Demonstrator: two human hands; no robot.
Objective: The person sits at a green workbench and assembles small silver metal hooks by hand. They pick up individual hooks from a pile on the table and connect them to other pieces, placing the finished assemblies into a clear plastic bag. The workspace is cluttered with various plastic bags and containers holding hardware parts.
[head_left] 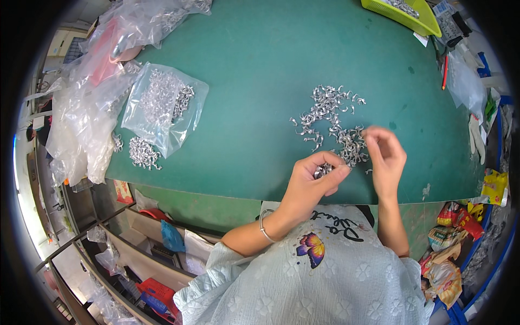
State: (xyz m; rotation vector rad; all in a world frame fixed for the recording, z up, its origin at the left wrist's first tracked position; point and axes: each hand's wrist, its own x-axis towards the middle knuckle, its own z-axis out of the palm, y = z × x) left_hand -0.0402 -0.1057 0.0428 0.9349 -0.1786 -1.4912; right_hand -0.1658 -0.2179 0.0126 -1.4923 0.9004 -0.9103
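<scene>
Cupping several curved metal pieces (323,171) in the left hand (309,184), with fingers curled round and thumb laid over toward the right; holding the right hand (387,157) opposite, with thumb and forefinger narrowed almost together at the tips; unable to tell whether pinching a piece there or bare, the tips being too small in view; facing the dense cluster of loose pieces (352,149) between the two hands, just left of and nearer the body than the right fingertips, just beyond the left thumb; judging by the gap, about equally near to both hands, with the right fingertips seemingly touching at the far right edge; seeing no shared long axis among the small hooks, turned every way; reading the whole spread as running away from the left fingers, forward and slightly leftward, into a looser scatter (327,100); noting also, well left of the left fingers on the green tabletop (244,108), a small heap (143,153) just beside a clear bag (189,127) of similar pieces.
</scene>
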